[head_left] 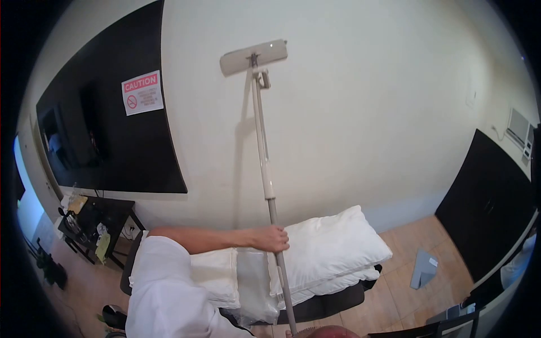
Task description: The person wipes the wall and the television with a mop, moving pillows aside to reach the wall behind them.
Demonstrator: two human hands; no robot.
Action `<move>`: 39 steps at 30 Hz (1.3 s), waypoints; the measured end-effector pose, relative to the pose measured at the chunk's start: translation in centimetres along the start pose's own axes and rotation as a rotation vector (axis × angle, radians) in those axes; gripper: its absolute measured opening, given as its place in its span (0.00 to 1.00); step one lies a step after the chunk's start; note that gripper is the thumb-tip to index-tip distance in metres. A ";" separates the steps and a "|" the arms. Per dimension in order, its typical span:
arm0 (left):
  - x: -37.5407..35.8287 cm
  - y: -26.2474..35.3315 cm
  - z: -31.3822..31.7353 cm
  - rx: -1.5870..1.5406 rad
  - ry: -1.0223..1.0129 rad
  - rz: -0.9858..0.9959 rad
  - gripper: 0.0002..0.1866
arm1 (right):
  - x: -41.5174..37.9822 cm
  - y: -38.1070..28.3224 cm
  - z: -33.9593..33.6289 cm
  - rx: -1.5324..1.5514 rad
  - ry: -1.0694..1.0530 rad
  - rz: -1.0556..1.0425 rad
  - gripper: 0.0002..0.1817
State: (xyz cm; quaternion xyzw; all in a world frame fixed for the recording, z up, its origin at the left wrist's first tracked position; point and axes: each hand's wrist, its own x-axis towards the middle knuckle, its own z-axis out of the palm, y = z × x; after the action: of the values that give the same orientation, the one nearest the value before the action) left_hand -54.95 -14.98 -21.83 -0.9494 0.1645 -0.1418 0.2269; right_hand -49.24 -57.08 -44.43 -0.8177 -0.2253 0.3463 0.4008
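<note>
A light-grey flat mop rises from the bottom edge; its pole (260, 135) slants slightly left up the wall. The wide mop head (253, 56) lies against the white wall near the top, tilted a little. My left hand (271, 239) is wrapped round the lower pole, its arm reaching across from a white sleeve. At the bottom edge my right hand (328, 332) shows only as a strip of skin, with a bit of it on either side of the pole's lower end. Most of its fingers are out of view.
White pillows (332, 248) and a clear plastic bag (256, 281) lie on a dark seat below the pole. A black wall panel (112, 129) carries a caution sign (142, 93). A cluttered black table (121, 211) stands left; a grey object (422, 269) lies on the tiles.
</note>
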 end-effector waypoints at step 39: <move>-5.6 -40.5 -49.2 0.709 0.530 -0.771 0.58 | -2.5 -82.9 -5.2 0.431 -0.257 -0.923 0.24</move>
State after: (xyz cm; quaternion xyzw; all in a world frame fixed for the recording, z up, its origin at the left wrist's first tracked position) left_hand -66.87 2.38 38.57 -0.7389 -0.1991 -0.4932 0.4138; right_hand -54.53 -13.49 26.11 -0.4833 -0.5331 0.2695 0.6400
